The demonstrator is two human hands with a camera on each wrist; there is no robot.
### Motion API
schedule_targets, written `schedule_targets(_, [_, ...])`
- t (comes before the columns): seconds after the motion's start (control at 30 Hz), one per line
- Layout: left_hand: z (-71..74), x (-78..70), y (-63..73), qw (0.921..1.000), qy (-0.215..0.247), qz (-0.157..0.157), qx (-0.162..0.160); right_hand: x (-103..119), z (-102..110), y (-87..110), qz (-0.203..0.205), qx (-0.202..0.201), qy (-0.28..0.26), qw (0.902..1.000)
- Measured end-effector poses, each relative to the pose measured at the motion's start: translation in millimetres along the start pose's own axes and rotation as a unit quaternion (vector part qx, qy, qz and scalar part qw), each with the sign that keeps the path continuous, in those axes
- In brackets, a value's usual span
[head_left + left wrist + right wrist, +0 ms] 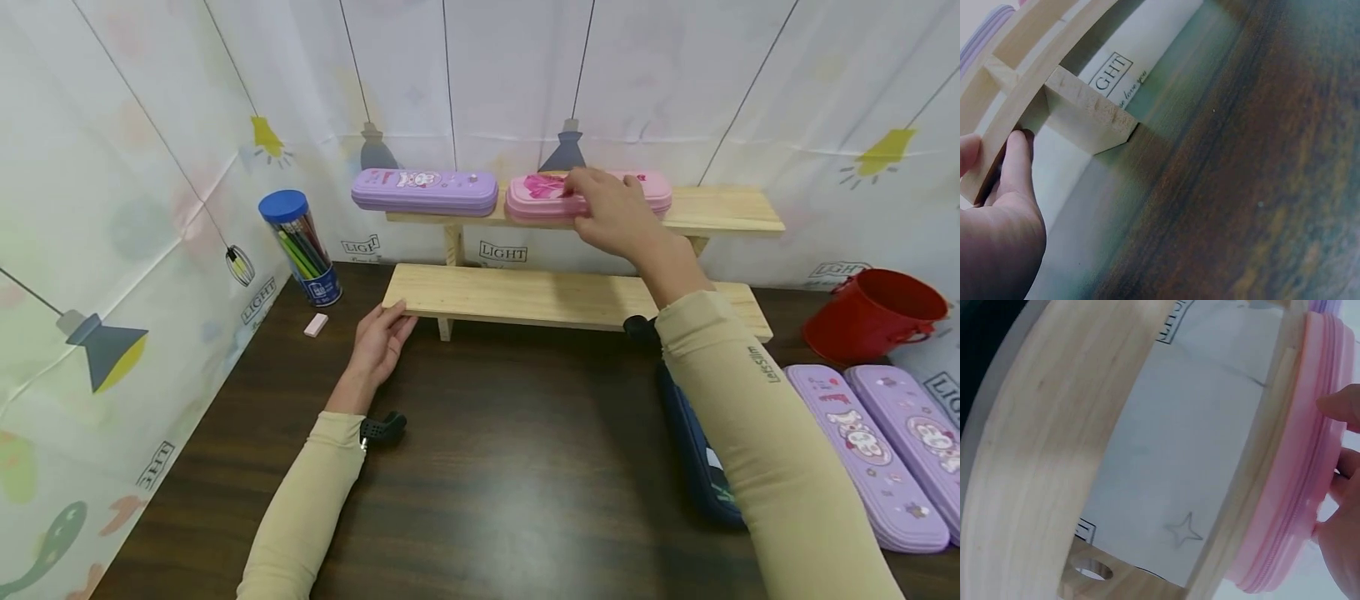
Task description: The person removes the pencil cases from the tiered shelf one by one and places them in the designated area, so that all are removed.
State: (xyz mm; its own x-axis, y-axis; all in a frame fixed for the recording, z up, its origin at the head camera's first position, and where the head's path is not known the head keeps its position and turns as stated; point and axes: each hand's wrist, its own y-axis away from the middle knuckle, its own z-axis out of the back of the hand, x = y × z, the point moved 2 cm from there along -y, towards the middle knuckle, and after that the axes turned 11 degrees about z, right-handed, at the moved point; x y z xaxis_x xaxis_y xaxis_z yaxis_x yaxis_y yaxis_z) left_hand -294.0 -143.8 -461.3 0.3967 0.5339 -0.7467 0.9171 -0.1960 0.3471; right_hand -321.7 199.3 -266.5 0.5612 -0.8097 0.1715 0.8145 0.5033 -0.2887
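Note:
A two-tier wooden shelf [517, 292] stands against the back wall. My left hand [375, 346] grips the left end of its lower board, thumb above and fingers beneath, as the left wrist view also shows. On the upper board, my right hand [611, 212] holds a pink zippered pencil case [540, 190] from above, with the thumb on its near side in the right wrist view. The case lies flat along the board, and the hand covers part of its lid. Just left of it, a purple pencil case [423, 192] lies lengthwise, its left end overhanging the board.
A blue-lidded tub of pencils [322, 287] and a pink eraser [316, 325] are left of the shelf. On the right are a red bucket [862, 321], two purple pencil cases [847, 433], and a dark blue case [693, 467] partly under my right arm.

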Motion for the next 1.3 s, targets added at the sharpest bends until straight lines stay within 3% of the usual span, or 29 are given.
schedule_targets(0.27, [2.4,-1.1,2.7,0.9999,-0.013,0.0,0.006,11,7,3.7,-0.007,0.041,0.067,0.9969])
schedule_targets(0.5, [-0.2,-1.5,2.6,0.9999,-0.008,0.004,0.005,10,5,13.3,-0.012,0.007,0.009,0.9999])
schedule_targets(0.7, [-1.1,-1.4,0.5,0.9999,-0.009,0.001,0.007,11,-2,25.6,-0.019,-0.018,-0.002,0.9997])
schedule_targets(1.0, [2.0,-0.1,-1.4,1.0,-0.006,0.0,0.006,15,-14,41.7,-0.025,-0.017,-0.038,0.9988])
schedule_targets(1.3, [0.3,0.2,0.4,1.0,-0.006,0.002,0.004,26,-23,62.5,0.011,0.001,-0.015,0.9998])
